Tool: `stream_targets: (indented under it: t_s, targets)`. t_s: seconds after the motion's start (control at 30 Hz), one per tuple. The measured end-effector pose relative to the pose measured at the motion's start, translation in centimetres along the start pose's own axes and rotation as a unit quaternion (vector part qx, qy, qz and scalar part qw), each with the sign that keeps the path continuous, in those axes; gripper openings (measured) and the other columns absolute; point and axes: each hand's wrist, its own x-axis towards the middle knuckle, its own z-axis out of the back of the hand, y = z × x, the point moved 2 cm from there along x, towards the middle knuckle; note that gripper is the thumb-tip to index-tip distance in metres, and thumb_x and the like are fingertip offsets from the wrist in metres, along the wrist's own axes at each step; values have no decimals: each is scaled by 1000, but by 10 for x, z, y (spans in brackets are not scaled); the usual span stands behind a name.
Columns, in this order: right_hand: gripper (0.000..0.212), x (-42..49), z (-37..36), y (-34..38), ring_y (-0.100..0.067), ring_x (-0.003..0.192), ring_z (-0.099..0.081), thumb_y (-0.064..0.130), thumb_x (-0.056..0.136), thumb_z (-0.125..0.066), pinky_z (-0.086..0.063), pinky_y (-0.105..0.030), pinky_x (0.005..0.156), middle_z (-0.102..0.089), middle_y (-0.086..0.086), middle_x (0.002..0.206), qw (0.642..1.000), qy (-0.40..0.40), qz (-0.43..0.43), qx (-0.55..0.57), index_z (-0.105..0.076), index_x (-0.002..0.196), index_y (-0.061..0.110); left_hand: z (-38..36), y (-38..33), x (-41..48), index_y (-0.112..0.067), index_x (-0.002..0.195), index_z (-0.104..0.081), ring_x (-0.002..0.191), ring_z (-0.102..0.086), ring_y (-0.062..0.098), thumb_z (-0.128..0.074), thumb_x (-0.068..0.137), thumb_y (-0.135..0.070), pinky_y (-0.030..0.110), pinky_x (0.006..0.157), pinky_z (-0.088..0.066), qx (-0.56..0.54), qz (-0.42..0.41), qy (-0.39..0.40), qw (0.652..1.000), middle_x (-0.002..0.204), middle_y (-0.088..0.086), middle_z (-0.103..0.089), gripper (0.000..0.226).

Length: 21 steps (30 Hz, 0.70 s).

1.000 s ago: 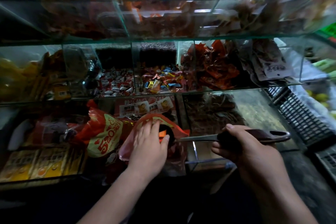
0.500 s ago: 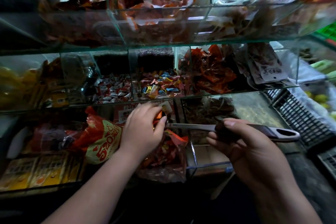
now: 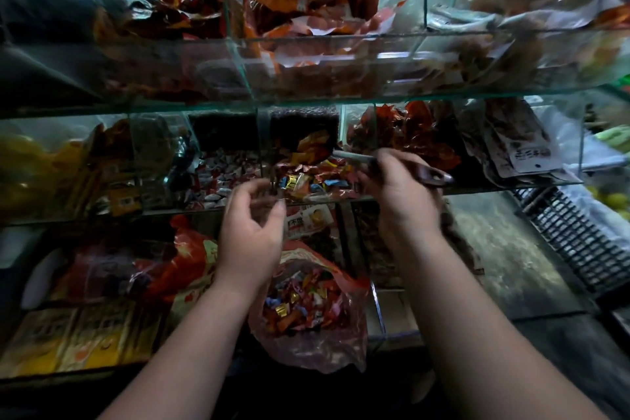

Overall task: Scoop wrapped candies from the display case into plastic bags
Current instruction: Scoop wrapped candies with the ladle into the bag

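A translucent reddish plastic bag (image 3: 306, 348) sits open on the bottom shelf, holding mixed wrapped candies. Above it, the middle shelf's glass compartment holds more mixed wrapped candies (image 3: 308, 181). My right hand (image 3: 400, 196) grips the dark handle of a metal scoop (image 3: 353, 157). The scoop's head reaches into that compartment, under orange and yellow wrappers. My left hand (image 3: 250, 235) hovers in front of the compartment's glass edge, above the bag. Its fingers are loosely curled and blurred, with nothing seen in them.
Red-and-white candies (image 3: 225, 177) fill the compartment to the left. Red packets (image 3: 405, 136) fill the one to the right and the top shelf. A red snack bag (image 3: 191, 259) and yellow boxes (image 3: 61, 341) lie lower left. A black crate (image 3: 572, 242) stands at the right.
Both hands rose from the bag on the bottom shelf to the middle shelf. The scoop moved up into the mixed candy compartment. My left hand came off the bag.
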Motion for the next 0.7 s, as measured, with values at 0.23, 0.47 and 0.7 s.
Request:
stream_targets:
  t_s: [0.23, 0.47, 0.7]
  targets:
    - [22, 25, -29, -7, -31, 102, -62, 16, 95, -61, -53, -45, 85, -63, -10, 112, 720, 237, 357, -546, -68, 116, 11, 4, 17, -17, -35, 121, -58, 99, -62, -2, -69, 94, -20, 25, 85, -54, 30, 5, 37, 999, 111, -6, -64, 33]
    - [10, -50, 2, 14, -19, 95, -65, 10, 93, -67, -55, -36, 84, -67, -6, 101, 775, 231, 407, -425, -70, 102, 6, -2, 5, -10, -38, 123, -57, 111, -59, 6, -66, 90, -30, 40, 96, -54, 27, -6, 48, 998, 122, -9, -60, 35]
    - [5, -132, 37, 49, -6, 84, -71, 22, 92, -70, -51, -15, 75, -73, 9, 87, 865, 204, 359, -285, -74, 93, 18, -5, -13, -22, -22, 134, -57, 125, -47, 2, -62, 88, -34, 19, 105, -41, 43, -62, 43, 996, 134, -9, -52, 48]
